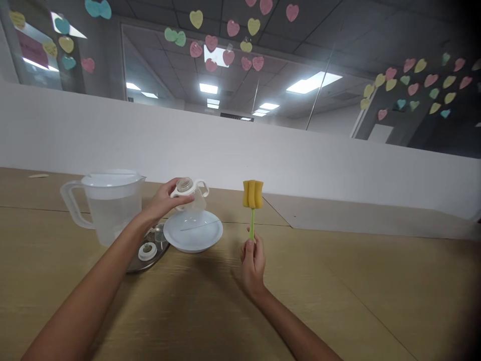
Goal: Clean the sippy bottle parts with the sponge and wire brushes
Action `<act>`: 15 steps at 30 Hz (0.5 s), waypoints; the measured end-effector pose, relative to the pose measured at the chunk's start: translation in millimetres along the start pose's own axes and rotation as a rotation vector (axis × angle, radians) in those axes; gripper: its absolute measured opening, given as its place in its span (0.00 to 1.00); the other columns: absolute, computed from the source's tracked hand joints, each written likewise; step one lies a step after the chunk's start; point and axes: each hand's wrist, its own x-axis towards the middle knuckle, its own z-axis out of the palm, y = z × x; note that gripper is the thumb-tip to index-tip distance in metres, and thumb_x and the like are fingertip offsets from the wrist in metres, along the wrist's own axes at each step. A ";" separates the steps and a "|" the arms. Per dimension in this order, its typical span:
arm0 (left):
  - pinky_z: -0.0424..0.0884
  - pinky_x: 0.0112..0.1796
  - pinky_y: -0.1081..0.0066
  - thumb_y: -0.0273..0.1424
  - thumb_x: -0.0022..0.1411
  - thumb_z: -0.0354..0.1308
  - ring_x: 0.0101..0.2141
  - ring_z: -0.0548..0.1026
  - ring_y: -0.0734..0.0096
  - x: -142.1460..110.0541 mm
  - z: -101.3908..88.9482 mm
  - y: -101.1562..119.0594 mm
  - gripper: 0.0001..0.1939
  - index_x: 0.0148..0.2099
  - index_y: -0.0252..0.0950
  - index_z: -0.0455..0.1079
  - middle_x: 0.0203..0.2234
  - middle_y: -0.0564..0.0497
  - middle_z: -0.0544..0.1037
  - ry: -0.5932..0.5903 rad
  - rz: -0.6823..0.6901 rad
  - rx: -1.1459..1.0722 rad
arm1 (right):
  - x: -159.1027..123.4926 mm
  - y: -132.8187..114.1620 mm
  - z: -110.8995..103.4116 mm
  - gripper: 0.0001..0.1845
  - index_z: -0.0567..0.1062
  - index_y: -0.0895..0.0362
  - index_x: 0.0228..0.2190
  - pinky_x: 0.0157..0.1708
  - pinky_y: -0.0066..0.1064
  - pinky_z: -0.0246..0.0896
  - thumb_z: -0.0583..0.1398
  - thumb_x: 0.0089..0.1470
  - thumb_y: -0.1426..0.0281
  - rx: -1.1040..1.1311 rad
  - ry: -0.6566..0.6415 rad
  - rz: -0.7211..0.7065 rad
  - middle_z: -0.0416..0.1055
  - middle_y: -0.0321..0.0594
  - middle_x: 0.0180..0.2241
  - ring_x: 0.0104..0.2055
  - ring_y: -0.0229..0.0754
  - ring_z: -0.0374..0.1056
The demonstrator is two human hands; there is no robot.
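My left hand is closed around a clear baby bottle with a white handled collar. The bottle is tilted, its open threaded neck toward me, above a white bowl. In my right hand is a sponge bottle brush, held upright by its green stem, yellow sponge head on top. The brush is apart from the bottle, to the right of the bowl. Left of the bowl, partly behind my left forearm, a round metal tray carries a white bottle ring and a clear cap.
A translucent lidded pitcher with liquid in it stands at the left, its handle pointing left. The wooden table meets a low white wall at the back. Above that is glass with heart-shaped sticky notes.
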 end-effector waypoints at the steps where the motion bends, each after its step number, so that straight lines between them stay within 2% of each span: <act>1: 0.68 0.43 0.70 0.41 0.49 0.62 0.45 0.71 0.62 1.2 3.3 -3.4 0.27 0.50 0.35 0.66 0.44 0.49 0.74 0.029 0.000 0.037 | -1.3 -0.7 -0.8 0.25 0.66 0.58 0.50 0.22 0.26 0.53 0.47 0.59 0.55 -0.008 -0.013 -0.035 0.60 0.33 0.23 0.23 0.36 0.56; 3: 0.68 0.43 0.68 0.41 0.47 0.64 0.43 0.71 0.61 3.2 9.1 -10.2 0.29 0.51 0.35 0.67 0.43 0.48 0.75 0.056 0.039 0.209 | -3.2 -3.0 -2.1 0.23 0.69 0.58 0.47 0.25 0.27 0.57 0.48 0.59 0.57 -0.036 -0.072 -0.108 0.64 0.37 0.25 0.26 0.38 0.61; 6: 0.66 0.46 0.64 0.37 0.48 0.64 0.44 0.69 0.60 4.4 14.6 -19.0 0.26 0.51 0.38 0.69 0.42 0.47 0.74 0.042 0.228 0.566 | -3.9 -7.7 -2.9 0.19 0.73 0.56 0.44 0.32 0.30 0.60 0.50 0.58 0.60 -0.110 -0.226 -0.210 0.70 0.41 0.29 0.32 0.42 0.66; 9: 0.64 0.48 0.61 0.30 0.51 0.62 0.43 0.67 0.59 3.6 15.9 -24.8 0.23 0.51 0.37 0.70 0.39 0.46 0.72 0.061 0.389 0.768 | -1.9 -10.7 -2.2 0.19 0.75 0.57 0.44 0.30 0.29 0.59 0.50 0.59 0.63 -0.191 -0.329 -0.235 0.72 0.40 0.27 0.26 0.41 0.66; 12: 0.66 0.45 0.63 0.25 0.52 0.59 0.43 0.67 0.59 2.1 15.4 -28.3 0.21 0.51 0.37 0.70 0.39 0.45 0.69 0.060 0.433 0.859 | 1.5 -11.3 -1.8 0.21 0.75 0.58 0.43 0.27 0.28 0.57 0.48 0.59 0.64 -0.269 -0.357 -0.207 0.70 0.38 0.22 0.22 0.39 0.63; 15: 0.68 0.42 0.64 0.20 0.52 0.56 0.43 0.68 0.60 0.7 18.2 -28.8 0.22 0.51 0.38 0.69 0.43 0.44 0.67 -0.010 0.454 0.951 | 4.9 -11.0 -3.0 0.21 0.77 0.58 0.42 0.24 0.28 0.53 0.49 0.57 0.64 -0.373 -0.358 -0.231 0.68 0.36 0.18 0.18 0.37 0.60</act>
